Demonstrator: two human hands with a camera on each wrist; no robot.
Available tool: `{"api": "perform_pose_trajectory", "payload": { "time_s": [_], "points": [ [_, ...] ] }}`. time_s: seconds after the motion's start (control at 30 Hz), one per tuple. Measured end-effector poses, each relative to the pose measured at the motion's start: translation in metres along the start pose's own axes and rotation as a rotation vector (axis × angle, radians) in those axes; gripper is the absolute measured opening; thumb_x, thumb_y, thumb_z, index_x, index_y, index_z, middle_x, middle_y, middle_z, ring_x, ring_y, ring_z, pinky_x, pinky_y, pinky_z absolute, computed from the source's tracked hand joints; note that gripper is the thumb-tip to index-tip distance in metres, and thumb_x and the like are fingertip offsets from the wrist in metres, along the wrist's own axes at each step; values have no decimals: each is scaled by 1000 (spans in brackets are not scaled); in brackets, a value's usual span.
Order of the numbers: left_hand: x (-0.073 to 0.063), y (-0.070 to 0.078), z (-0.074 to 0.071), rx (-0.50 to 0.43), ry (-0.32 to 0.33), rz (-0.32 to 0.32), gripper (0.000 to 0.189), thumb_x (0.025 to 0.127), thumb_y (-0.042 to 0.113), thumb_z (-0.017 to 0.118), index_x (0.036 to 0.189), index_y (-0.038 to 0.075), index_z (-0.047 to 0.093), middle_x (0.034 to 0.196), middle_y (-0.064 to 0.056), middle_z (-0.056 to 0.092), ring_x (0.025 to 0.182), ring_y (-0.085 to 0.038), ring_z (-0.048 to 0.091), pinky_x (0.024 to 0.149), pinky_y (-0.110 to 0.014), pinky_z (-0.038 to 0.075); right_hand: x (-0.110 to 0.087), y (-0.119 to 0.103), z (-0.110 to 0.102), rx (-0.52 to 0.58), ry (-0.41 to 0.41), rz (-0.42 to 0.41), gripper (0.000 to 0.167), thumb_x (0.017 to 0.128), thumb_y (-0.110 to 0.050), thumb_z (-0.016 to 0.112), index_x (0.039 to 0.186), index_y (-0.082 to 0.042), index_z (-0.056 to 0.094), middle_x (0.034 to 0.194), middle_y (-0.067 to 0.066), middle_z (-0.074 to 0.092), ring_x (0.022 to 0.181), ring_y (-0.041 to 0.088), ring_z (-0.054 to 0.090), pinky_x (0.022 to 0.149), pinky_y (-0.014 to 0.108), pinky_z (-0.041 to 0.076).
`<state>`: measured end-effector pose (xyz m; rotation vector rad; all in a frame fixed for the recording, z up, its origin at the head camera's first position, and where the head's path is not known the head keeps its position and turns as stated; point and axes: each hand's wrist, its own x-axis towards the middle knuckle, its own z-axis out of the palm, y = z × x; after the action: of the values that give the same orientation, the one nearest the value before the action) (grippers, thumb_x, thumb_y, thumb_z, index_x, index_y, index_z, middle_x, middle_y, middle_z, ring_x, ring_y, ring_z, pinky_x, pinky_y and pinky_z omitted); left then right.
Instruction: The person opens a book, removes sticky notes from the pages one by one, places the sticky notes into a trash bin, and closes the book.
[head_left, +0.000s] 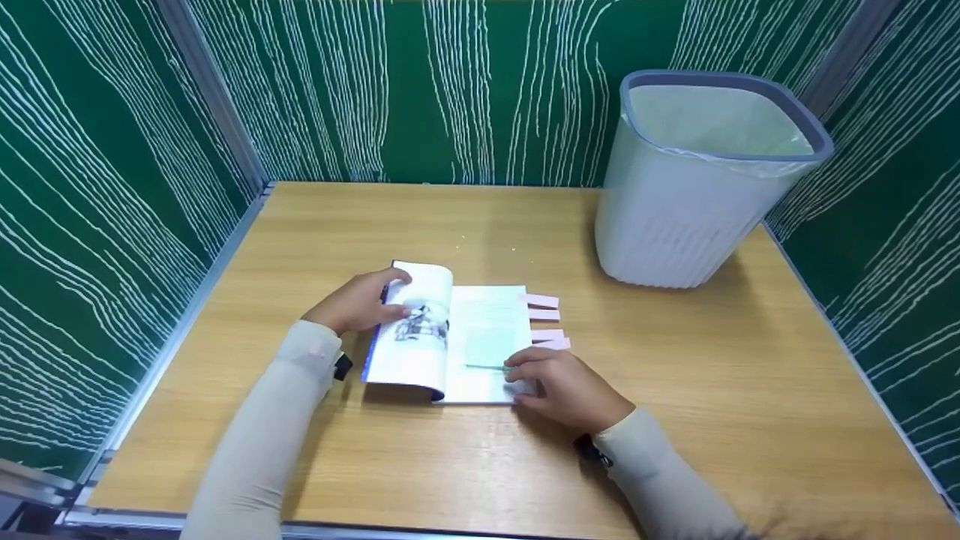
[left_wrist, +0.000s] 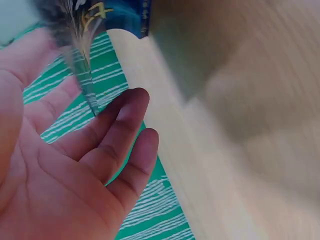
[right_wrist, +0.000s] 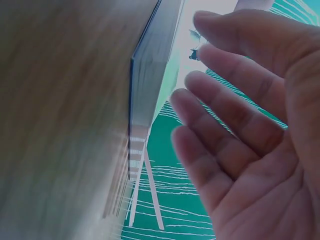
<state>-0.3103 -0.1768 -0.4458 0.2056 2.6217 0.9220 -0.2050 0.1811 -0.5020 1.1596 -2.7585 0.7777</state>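
Observation:
An open book [head_left: 480, 386] lies on the table, its left pages [head_left: 409, 360] curving up from the spine and showing a dark picture. My left hand [head_left: 360, 304] holds this left part at its outer edge, thumb on the page. In the left wrist view, a blue cover with gold lettering [left_wrist: 131, 17] shows above the fingers. A pale green sticky note [head_left: 491, 343] lies on the right page. At the note's lower right corner are the fingertips of my right hand [head_left: 570, 386], its thumb apart from them near the page corner. The right wrist view shows these fingers loosely bent.
Several pink paper tabs [head_left: 544, 315] stick out from the book's right edge. A white bin [head_left: 675, 217] with a grey rim and a liner stands at the back right of the wooden table [head_left: 360, 225]. Green walls with white lines [head_left: 405, 90] enclose the table's back and sides.

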Motion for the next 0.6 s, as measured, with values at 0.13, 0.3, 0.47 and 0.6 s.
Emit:
{"api": "perform_pose_trajectory", "payload": {
  "time_s": [0.13,0.3,0.47,0.6],
  "points": [
    [-1,-6,2,0,21,-3,62,95,24,77,149,29,48,151,-6,51,130,-27,53,120,-53,37,0,0,2,8,-20,6,24,83,-15,86,106,-15,80,120,-2,73,111,11,67,87,30,58],
    [3,-9,10,34,44,16,63,93,15,78,149,25,49,153,-13,47,134,-32,50,118,-57,37,0,0,2,-5,-32,40,24,82,-11,86,105,-16,80,118,-4,73,110,11,67,90,31,58],
    [7,-5,20,67,30,4,67,93,12,77,152,25,48,153,-20,41,128,-34,51,114,-53,43,-4,0,-2,-20,-31,87,25,79,-9,86,103,-17,80,114,-6,74,110,10,67,94,32,57],
    [11,3,28,70,42,-14,69,93,12,77,154,25,48,150,-22,39,123,-35,53,110,-50,47,-8,3,-7,5,-19,112,26,77,-9,87,101,-16,80,110,-7,74,107,9,66,92,33,57]
  ]
}}
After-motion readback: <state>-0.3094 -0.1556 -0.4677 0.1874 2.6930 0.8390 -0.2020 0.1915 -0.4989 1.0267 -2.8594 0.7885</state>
